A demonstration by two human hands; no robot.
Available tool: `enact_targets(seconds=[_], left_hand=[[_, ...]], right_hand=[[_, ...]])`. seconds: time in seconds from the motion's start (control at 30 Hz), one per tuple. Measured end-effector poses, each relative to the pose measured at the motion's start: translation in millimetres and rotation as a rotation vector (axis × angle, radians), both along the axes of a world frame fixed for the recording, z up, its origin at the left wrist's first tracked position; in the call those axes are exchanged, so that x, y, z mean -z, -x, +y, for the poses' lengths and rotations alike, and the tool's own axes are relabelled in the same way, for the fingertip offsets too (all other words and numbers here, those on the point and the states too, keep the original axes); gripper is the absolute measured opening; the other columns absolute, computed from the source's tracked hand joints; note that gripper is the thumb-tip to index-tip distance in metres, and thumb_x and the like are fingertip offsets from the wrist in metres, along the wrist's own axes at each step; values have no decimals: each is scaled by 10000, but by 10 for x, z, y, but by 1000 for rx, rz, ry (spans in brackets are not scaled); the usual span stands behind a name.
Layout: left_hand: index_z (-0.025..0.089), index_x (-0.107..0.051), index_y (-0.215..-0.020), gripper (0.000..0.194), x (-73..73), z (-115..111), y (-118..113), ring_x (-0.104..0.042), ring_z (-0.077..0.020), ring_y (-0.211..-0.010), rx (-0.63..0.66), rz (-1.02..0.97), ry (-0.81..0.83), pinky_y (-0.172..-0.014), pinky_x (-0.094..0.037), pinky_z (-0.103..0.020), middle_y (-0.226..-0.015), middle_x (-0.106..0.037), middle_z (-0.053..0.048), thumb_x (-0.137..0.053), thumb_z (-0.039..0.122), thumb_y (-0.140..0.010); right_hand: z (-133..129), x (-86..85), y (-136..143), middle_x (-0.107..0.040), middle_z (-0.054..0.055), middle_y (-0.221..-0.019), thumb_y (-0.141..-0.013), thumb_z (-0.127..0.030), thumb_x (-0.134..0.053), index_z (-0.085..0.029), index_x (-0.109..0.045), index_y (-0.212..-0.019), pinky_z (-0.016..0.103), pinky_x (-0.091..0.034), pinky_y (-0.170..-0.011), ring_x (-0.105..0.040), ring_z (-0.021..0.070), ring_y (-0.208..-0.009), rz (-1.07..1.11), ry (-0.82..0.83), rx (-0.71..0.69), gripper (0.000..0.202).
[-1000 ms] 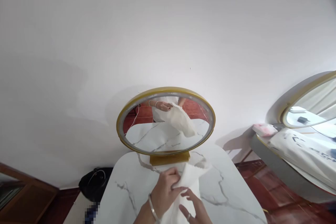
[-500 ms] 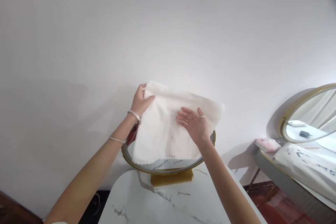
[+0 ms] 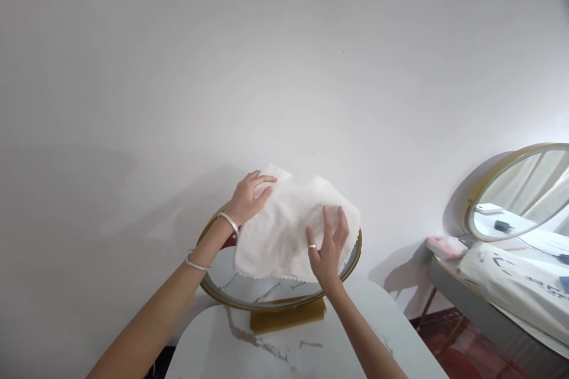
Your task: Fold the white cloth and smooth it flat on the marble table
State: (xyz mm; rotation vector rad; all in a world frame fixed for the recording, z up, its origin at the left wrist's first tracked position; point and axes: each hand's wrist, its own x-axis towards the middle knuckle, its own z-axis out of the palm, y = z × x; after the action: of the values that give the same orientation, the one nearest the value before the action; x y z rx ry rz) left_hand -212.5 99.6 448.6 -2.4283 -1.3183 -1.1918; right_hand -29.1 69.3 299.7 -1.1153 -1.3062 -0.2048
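Observation:
A white cloth (image 3: 282, 231) with a scalloped edge is spread, wrinkled, over the upper part of an oval gold-rimmed mirror (image 3: 278, 308). At the cloth's upper left edge is my left hand (image 3: 249, 198), which holds it there. The thumb and one finger lie on its front; the other fingertips are partly hidden. My right hand (image 3: 329, 249) rests against the cloth's lower right part with its fingers spread. Below the cloth, the bare glass reflects the marbled tabletop. The mirror stands on a gold base (image 3: 288, 315).
The mirror's base is on a white marble-patterned table (image 3: 284, 355) against a pale wall (image 3: 284, 71). To the right, a second table (image 3: 471, 302) carries a pink-and-white packet (image 3: 446, 246), a white printed bag (image 3: 511, 275) and another oval mirror (image 3: 524, 195).
The cloth has come down onto the mirror and its top edge has folded lower. My right hand has turned from palm showing to pressing the cloth, and my left hand has moved lower.

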Motion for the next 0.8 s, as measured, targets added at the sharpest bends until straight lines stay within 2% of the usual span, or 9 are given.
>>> enact_targets(seconds=[0.1, 0.17, 0.2, 0.27, 0.37, 0.53, 0.63, 0.73, 0.8], left_hand=[[197, -722, -1010, 291, 49, -32, -33, -394, -341, -1329, -118, 98, -217, -1076, -366, -546, -1381, -483, -126, -487, 319, -888], [174, -698, -1076, 313, 103, -44, -103, -318, -339, -1390, -128, 197, -343, -1091, -346, -537, -1486, -381, -136, -447, 257, -908], [169, -661, -1155, 344, 135, -43, -145, -344, -310, -1383, -103, 250, -363, -1078, -373, -503, -1486, -396, -136, -415, 234, -923], [170, -562, -1296, 396, 202, -25, -222, -494, -245, -1270, -56, 322, -347, -1002, -447, -430, -1391, -528, -121, -366, 232, -958], [204, -544, -1314, 378, 292, 26, -249, -616, -203, -1088, -74, 283, -364, -907, -483, -386, -1213, -672, -65, -371, 279, -986], [242, -607, -1242, 319, 464, 33, 74, -620, -199, -1121, -100, 78, -482, -946, -475, -365, -1184, -695, -46, -434, 269, -975], [242, -608, -1246, 325, 689, -48, 434, -629, -208, -1113, -160, -91, -430, -959, -492, -373, -1189, -690, -60, -447, 298, -969], [231, -605, -1247, 339, 987, -145, 769, -641, -211, -1091, -245, -271, -315, -927, -525, -363, -1195, -680, -70, -427, 323, -973], [223, -554, -1309, 373, 1144, -185, 904, -602, -220, -1169, -290, -304, -298, -954, -517, -370, -1271, -635, -88, -406, 313, -978]], right_hand=[[68, 95, 49, -29, 114, -1613, -989, -416, -376, -295, -155, -1534, 692, -156, -1093, -35, 345, -1475, -110, 71, 21, 601], [120, 145, 91, 11, 117, -1616, -997, -424, -346, -296, -76, -1544, 725, -123, -1076, 10, 352, -1475, -114, 101, 42, 624], [146, 163, 111, 28, 118, -1616, -999, -428, -340, -296, -53, -1545, 737, -114, -1068, 26, 355, -1474, -109, 103, 57, 632], [200, 183, 146, 62, 123, -1614, -999, -434, -340, -292, -36, -1546, 758, -98, -1051, 47, 368, -1470, -99, 89, 91, 642], [283, 161, 187, 108, 130, -1607, -998, -425, -348, -280, -48, -1547, 780, -93, -1029, 66, 398, -1462, -107, 46, 133, 642], [403, -13, 334, 125, 128, -1605, -966, -401, -442, -314, -109, -1542, 794, -69, -1014, 33, 455, -1447, -294, -113, 155, 671], [440, -188, 548, -42, 137, -1613, -935, -426, -493, -318, -198, -1530, 784, -32, -1025, -46, 443, -1451, -487, -239, 99, 673], [460, -374, 844, -302, 117, -1555, -949, -427, -448, -285, -338, -1485, 736, 18, -1072, -126, 357, -1463, -746, -337, -24, 565], [477, -471, 1030, -423, 102, -1491, -964, -396, -411, -257, -425, -1436, 687, 21, -1110, -198, 312, -1450, -879, -387, -87, 492]])
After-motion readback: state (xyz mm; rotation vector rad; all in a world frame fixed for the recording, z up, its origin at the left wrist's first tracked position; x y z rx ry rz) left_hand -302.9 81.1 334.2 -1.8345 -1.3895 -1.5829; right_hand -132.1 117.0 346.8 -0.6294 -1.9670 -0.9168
